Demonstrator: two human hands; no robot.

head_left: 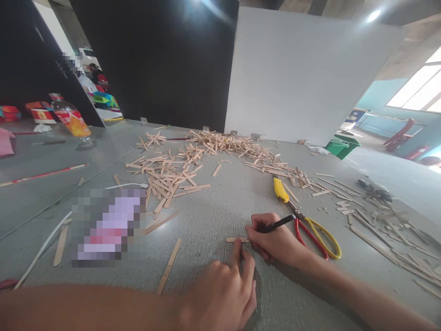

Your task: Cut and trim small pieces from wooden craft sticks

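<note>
My right hand (pixel 274 241) grips a black pen (pixel 275 225), its tip down at a short wooden stick (pixel 234 239) lying on the grey table (pixel 213 216). My left hand (pixel 223 289) is curled, with a fingertip pressed beside that stick. Red and yellow scissors (pixel 315 232) lie just right of my right hand. A yellow utility knife (pixel 280 189) rests beyond them.
Piles of craft sticks (pixel 165 172) spread across the middle and far table, with more scraps (pixel 379 220) at the right. A plastic bottle (pixel 72 120) stands far left. A white board (pixel 303 73) rises at the back. A white cable (pixel 44 246) crosses the left side.
</note>
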